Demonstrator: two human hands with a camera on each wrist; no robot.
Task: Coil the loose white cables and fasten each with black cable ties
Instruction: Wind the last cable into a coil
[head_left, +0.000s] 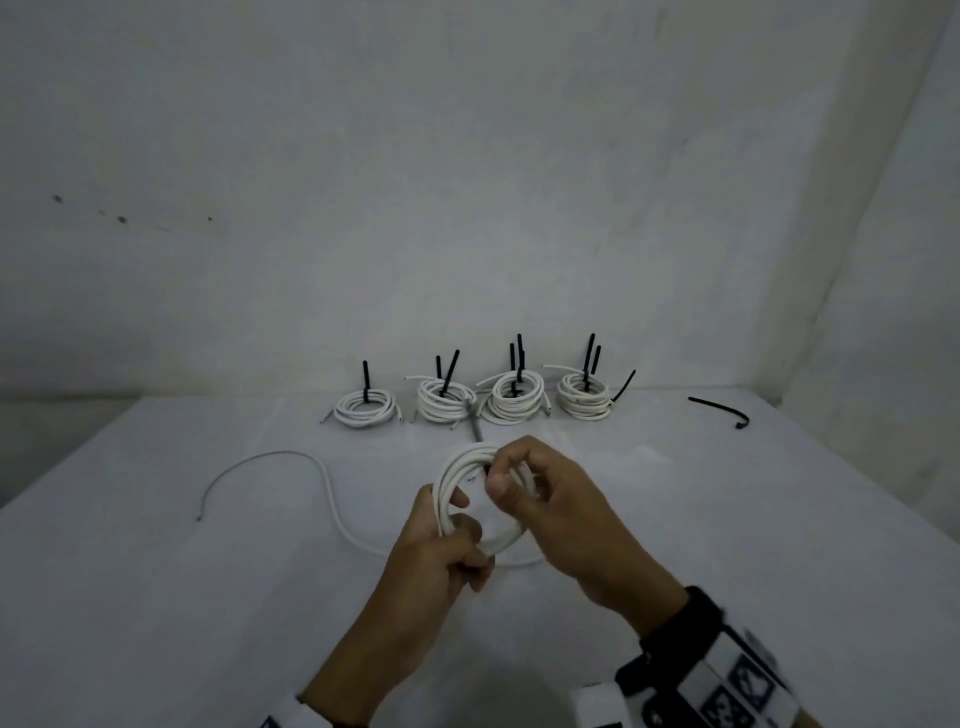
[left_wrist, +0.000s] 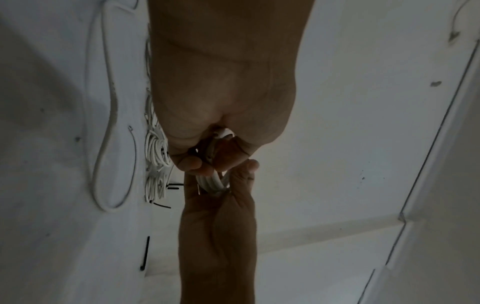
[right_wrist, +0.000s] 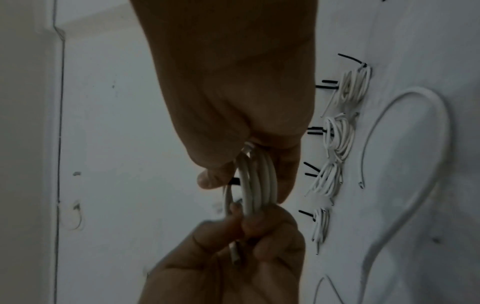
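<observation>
Currently both hands hold one part-wound coil (head_left: 480, 499) of white cable above the surface (head_left: 753, 519). Left hand (head_left: 441, 551) — fingers curled tight round the coil's near/lower arc. Right hand (head_left: 540, 499) — thumb and fingers pinching the far/upper arc, approx. opposite the left.

Risks (judged, not observed):
- Loops may spring apart if either grip slackens; the cable looks stiff, and no tie is on this coil yet.
- Loose tail (head_left: 291, 483) runs from the coil's bottom out to the left across the surface, its end lying free. It could snag or twist while being drawn in, giving uneven turns.
- Spare black tie (head_left: 722, 410) lies well apart, far right. Reaching for it needs one hand off the coil, so the coil must be held single-handed w/o unwinding.

Position ref.: coil sits between the hands, roughly upright, centred in front of the person. Four finished coils (head_left: 470, 402) stand in a row at the back by the wall, each w/ black ties sticking up, well clear of the hands.
</observation>
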